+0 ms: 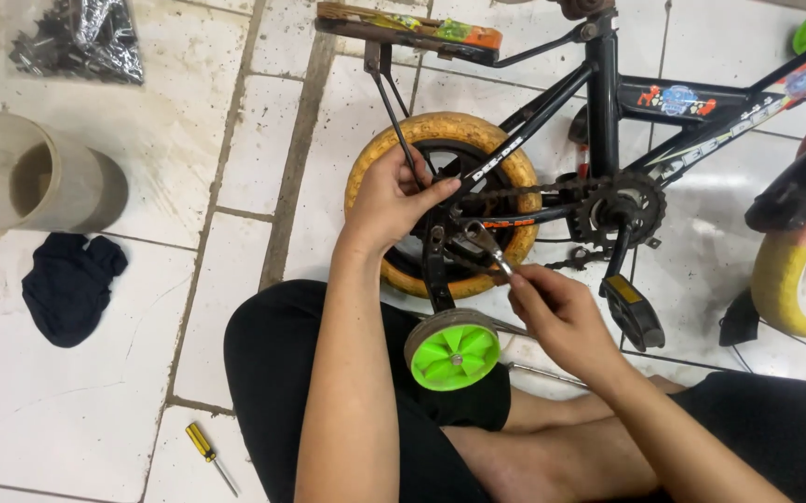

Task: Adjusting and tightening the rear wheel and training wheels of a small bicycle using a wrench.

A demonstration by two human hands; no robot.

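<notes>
Gripping the metal spanner (485, 244) near its tail end, my right hand (556, 312) has its fingers closed tight round the shaft, the head of the tool set on the rear axle nut at the middle of the yellow rear wheel (445, 200). My left hand (389, 200) is wrapped over the black frame stay just above the hub, fingers curled shut on the tube to steady the small bicycle, which lies across the tiled floor (95, 391) in front of my knees. I judge the spanner stiff, fairly heavy and likely greasy, so a hold far from the head gives leverage but could slip. Just below hangs the green stabiliser wheel (454, 349); the rusty chain (533, 191) runs right to the chainring. A yellow-handled screwdriver (209, 455) lies on the floor apart.
</notes>
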